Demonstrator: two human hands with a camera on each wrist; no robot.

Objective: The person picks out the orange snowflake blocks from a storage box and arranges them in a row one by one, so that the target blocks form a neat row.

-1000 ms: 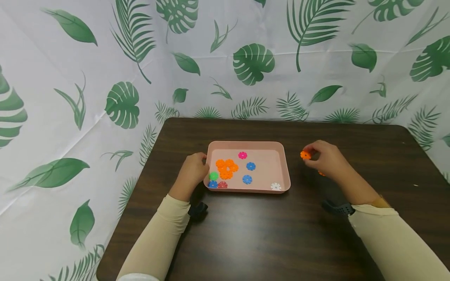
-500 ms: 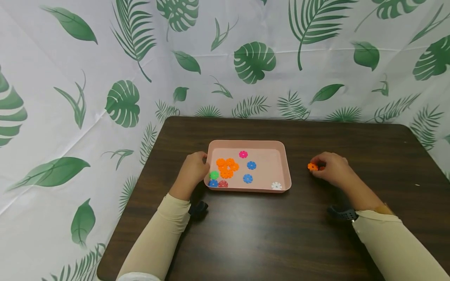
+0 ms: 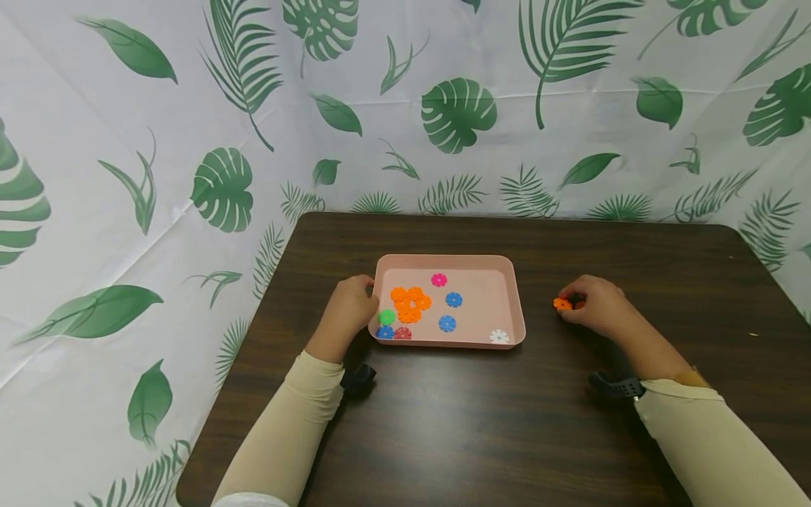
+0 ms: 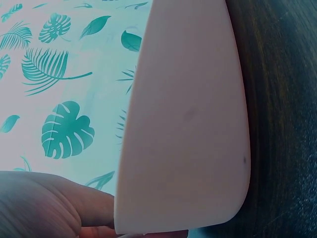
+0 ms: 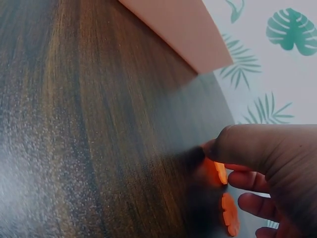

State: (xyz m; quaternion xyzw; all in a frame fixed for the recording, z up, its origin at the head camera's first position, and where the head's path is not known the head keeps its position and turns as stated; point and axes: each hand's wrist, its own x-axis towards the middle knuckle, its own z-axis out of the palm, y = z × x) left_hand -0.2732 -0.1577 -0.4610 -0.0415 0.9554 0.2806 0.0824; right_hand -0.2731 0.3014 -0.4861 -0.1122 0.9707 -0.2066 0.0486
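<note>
Orange discs [image 3: 409,317] lie clustered in the left half of the pink tray [image 3: 443,343], at mid-frame. Left of them, we see the left hand [image 3: 345,306] with its grip closed on the tray's left edge; neither has noticeably shifted over the last second. Inside the tray, the cluster, the blue discs [image 3: 453,300] and the white disc [image 3: 498,336] at its lower right corner lie as they did.

What has changed is at the right of the frame. A second ago the right hand [image 3: 595,303] was higher and slightly nearer the tray; now it is low over the surface [image 3: 443,422], almost where it was half a second ago. Its grip is narrow, thumb and fingers pinching the held disc [image 3: 561,304]. In the right wrist view we find a second disc [image 5: 230,215] at the lower right, just beside the fingers and apparently not held. We judge that the handling is now centred out here, beside the tray; whether the held disc touches the surface we cannot tell.
</note>
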